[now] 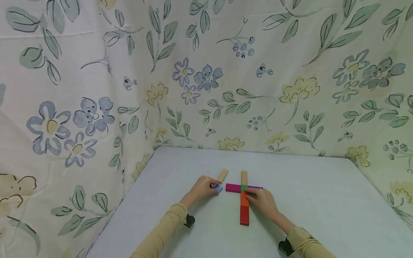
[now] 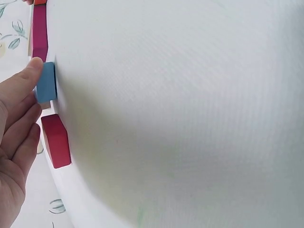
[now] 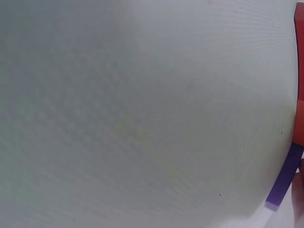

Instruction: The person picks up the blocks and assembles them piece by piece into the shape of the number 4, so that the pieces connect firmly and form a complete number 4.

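Note:
My left hand (image 1: 203, 187) pinches a light blue block (image 1: 217, 189) between thumb and fingers, low over the table. In the left wrist view the thumb lies against this block, and a separate red block (image 2: 56, 141) sits close to the fingers. On the right, blocks form a cross: a green block (image 1: 244, 187) at the centre, plain wood (image 1: 244, 177) above, magenta (image 1: 233, 187) to the left, purple (image 3: 285, 178) to the right, orange (image 1: 245, 199) and red (image 1: 244, 215) below. The fingertips of my right hand (image 1: 262, 201) touch the cross near the orange block, partly covering the purple one.
Another plain wooden block (image 1: 222, 176) lies slanted just beyond my left hand. All of this rests on a white-covered table (image 1: 322, 200). A flower-printed cloth (image 1: 226, 107) hangs behind the table and along its sides.

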Demonstrator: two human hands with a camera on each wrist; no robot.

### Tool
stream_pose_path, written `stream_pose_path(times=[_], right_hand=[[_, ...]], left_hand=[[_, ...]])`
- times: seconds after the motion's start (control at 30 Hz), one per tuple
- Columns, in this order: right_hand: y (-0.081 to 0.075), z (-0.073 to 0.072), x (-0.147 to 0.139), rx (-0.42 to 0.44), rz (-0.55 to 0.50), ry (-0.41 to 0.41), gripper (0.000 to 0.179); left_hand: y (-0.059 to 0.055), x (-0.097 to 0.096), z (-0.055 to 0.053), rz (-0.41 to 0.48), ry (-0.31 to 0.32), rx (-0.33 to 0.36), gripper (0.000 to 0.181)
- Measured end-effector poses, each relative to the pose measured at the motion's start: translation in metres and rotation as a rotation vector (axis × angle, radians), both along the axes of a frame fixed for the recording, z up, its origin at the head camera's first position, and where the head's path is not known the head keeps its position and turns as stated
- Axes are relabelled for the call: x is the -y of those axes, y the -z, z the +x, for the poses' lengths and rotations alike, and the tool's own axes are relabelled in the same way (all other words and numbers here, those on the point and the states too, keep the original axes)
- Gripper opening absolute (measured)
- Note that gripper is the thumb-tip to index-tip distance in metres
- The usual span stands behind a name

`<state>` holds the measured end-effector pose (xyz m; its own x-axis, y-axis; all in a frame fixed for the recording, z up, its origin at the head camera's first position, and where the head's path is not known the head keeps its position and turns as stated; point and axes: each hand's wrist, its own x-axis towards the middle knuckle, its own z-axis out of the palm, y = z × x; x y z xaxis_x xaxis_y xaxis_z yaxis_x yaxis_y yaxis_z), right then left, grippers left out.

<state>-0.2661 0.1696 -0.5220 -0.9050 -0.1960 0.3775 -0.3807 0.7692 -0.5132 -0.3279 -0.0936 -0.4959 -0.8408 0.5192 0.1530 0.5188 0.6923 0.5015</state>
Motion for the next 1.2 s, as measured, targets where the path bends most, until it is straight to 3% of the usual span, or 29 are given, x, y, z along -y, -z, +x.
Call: stream_pose_path(times=[0.67, 1.2], right_hand=[[0.001, -0.001, -0.002, -0.016, 0.010, -0.005, 0.025], [0.002, -0.001, -0.001, -0.027, 0.013, -0.001, 0.024]], left_hand=[[0.000, -0.011, 0.008, 0.041, -0.028, -0.028, 0.034], [0.008, -0.017, 0.007, 0.024, -0.084, -0.086, 0.032]])
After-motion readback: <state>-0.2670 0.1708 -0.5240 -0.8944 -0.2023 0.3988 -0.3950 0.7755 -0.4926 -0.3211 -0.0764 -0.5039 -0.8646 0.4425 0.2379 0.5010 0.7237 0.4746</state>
